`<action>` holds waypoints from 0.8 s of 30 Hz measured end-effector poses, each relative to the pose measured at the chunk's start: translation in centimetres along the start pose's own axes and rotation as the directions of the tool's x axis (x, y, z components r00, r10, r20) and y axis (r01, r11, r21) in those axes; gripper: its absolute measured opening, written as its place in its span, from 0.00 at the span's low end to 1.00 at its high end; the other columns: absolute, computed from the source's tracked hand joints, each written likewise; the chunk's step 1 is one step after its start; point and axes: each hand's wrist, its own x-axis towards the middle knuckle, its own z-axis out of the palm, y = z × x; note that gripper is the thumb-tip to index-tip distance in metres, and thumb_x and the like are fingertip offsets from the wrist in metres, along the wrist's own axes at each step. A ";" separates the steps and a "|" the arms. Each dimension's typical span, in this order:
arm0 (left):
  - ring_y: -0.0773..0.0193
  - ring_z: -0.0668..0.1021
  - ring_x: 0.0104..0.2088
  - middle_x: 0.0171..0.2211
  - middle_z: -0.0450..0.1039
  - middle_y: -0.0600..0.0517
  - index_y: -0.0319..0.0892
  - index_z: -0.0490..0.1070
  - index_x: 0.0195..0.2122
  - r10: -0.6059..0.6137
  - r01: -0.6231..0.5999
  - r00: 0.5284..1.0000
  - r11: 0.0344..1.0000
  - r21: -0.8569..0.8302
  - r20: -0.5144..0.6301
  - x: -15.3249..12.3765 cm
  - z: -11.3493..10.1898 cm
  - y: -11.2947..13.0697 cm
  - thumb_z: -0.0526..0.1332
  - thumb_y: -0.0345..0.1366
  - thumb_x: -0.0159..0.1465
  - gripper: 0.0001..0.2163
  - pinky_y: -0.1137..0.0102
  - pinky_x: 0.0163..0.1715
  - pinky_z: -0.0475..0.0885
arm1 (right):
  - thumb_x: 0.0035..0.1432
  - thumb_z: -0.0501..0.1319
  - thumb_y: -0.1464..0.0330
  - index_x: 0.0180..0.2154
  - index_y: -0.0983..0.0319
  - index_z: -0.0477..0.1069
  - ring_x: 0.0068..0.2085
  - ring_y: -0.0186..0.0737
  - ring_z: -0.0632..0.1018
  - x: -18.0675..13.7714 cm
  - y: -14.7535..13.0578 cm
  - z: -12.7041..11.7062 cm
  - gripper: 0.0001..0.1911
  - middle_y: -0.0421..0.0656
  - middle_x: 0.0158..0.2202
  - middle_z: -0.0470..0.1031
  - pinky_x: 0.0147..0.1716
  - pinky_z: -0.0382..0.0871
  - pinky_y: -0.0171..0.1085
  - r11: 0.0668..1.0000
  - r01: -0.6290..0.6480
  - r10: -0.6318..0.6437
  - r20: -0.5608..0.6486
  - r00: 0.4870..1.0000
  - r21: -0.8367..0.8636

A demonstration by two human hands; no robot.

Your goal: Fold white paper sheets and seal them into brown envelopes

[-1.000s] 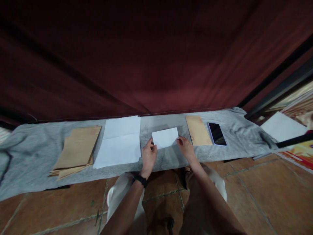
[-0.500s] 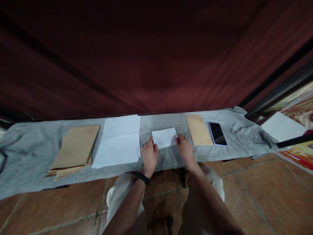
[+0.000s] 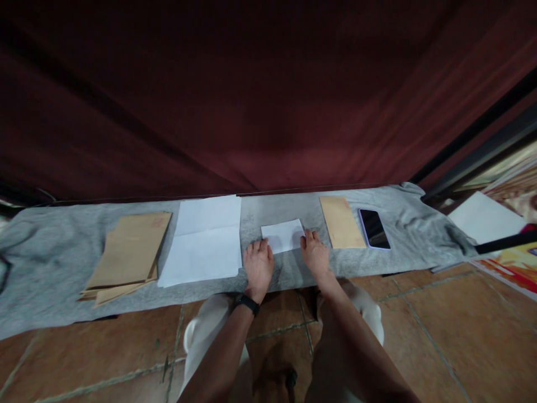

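Observation:
A small white folded sheet of paper (image 3: 283, 235) lies on the grey cloth in front of me. My left hand (image 3: 258, 265) is at its lower left corner, the thumb against the edge and the fingers bent beside it. Pinched at the right edge, the paper is also held by my right hand (image 3: 314, 251). To the left is a stack of larger white sheets (image 3: 203, 246) with a crease across the top one. A brown envelope (image 3: 343, 223) lies flat to the right of my right hand.
A pile of brown envelopes (image 3: 126, 252) rests at the left. Right of the single envelope lies a phone (image 3: 375, 229) in a pale purple case. Grey cloth (image 3: 411, 235) covers the narrow bench, and a dark red curtain (image 3: 260, 112) hangs behind it.
My left hand has shifted slightly down, its fingers drawing back from the paper's left edge. My right hand stays at the right edge, and the paper has hardly moved.

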 end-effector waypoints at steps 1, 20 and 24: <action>0.49 0.76 0.45 0.42 0.78 0.44 0.41 0.75 0.54 0.002 -0.002 1.000 1.000 0.002 0.003 0.0 0.0 0.0 0.51 0.33 0.71 0.16 0.57 0.46 0.70 | 0.74 0.46 0.63 0.55 0.61 0.68 0.40 0.42 0.81 0.0 -0.1 0.0 0.18 0.52 0.50 0.75 0.33 0.68 0.36 1.000 -0.001 0.001 -0.001 1.000 -0.007; 0.49 0.75 0.48 0.46 0.76 0.43 0.41 0.74 0.54 0.033 -0.034 0.999 0.998 0.048 0.028 0.0 -0.2 -0.1 0.51 0.33 0.71 0.16 0.56 0.49 0.70 | 0.74 0.46 0.65 0.57 0.61 0.66 0.41 0.43 0.80 -0.3 -0.7 -0.4 0.18 0.51 0.51 0.73 0.33 0.68 0.36 0.999 -0.034 0.034 0.003 0.999 -0.033; 0.49 0.73 0.56 0.57 0.72 0.43 0.42 0.72 0.56 0.191 -0.190 0.981 0.982 -0.013 0.030 -0.9 -0.1 0.1 0.52 0.27 0.68 0.18 0.55 0.53 0.70 | 0.73 0.46 0.66 0.58 0.62 0.66 0.41 0.45 0.80 -0.5 -0.7 -0.4 0.18 0.52 0.51 0.73 0.33 0.69 0.38 0.999 -0.034 0.034 -0.011 0.999 -0.006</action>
